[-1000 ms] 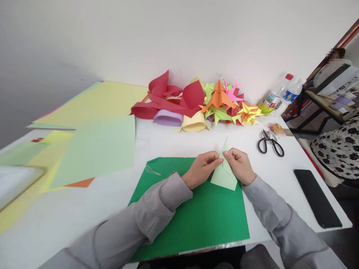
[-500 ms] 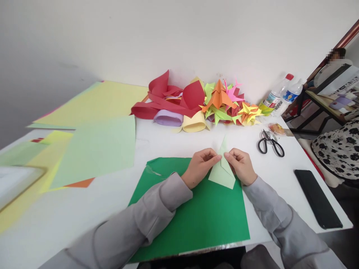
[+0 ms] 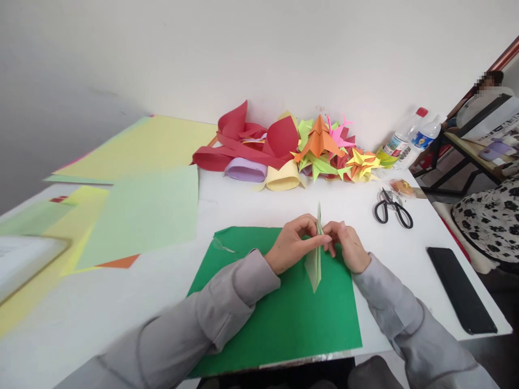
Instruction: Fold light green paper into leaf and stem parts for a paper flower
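Observation:
A pale green folded paper (image 3: 314,270) stands on edge above the green sheet (image 3: 279,324), its narrow pointed tip at the top. My left hand (image 3: 294,243) pinches it near the middle, thumb across the near side. Close beside the paper's right face is my right hand (image 3: 351,248), its fingers loosely bent and its thumb raised apart from them. Whether those right fingertips touch the paper is hard to tell.
Red paper pieces (image 3: 279,138) and folded paper shapes (image 3: 320,140) pile against the wall. Large coloured sheets (image 3: 150,205) lie left. Black-handled scissors (image 3: 393,208), a black phone (image 3: 460,289) and plastic bottles (image 3: 405,132) are on the right. A person sits beyond the table's right edge.
The folded paper has turned from facing me to edge-on. My right thumb and fingers have come off it, while my left hand keeps its pinch.

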A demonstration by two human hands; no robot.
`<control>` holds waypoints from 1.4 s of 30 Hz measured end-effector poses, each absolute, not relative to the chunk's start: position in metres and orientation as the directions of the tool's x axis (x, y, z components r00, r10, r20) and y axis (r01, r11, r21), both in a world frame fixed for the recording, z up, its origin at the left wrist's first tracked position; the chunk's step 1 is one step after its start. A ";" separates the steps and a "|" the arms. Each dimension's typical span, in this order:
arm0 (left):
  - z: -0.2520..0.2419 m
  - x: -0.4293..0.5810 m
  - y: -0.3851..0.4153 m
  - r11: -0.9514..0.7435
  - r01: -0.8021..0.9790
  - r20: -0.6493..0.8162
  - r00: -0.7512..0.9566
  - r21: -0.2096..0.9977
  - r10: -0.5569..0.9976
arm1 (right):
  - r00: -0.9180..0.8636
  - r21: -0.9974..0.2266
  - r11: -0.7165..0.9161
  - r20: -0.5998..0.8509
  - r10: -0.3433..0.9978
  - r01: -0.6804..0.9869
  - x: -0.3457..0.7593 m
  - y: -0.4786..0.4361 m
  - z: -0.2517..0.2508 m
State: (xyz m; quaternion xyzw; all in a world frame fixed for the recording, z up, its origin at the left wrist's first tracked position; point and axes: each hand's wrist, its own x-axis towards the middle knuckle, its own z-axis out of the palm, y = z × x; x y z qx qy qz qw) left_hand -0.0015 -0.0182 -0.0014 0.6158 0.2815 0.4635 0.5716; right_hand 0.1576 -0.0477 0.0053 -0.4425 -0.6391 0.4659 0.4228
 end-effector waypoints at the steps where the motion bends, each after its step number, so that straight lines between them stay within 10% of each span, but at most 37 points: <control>1: -0.001 -0.001 -0.019 -0.182 -0.195 0.248 0.408 0.964 0.879 | -0.259 -0.969 0.183 0.136 0.956 0.167 0.158 -0.048 0.005; 11: 0.001 -0.002 -0.014 0.039 -0.315 0.070 0.328 0.948 0.942 | -0.025 -0.974 0.138 0.136 0.990 0.177 0.157 -0.042 0.002; 42: 0.004 -0.002 -0.023 -0.027 -0.047 0.052 0.685 0.999 0.727 | 0.087 -0.987 -0.010 -0.025 0.996 -0.163 0.156 -0.035 0.008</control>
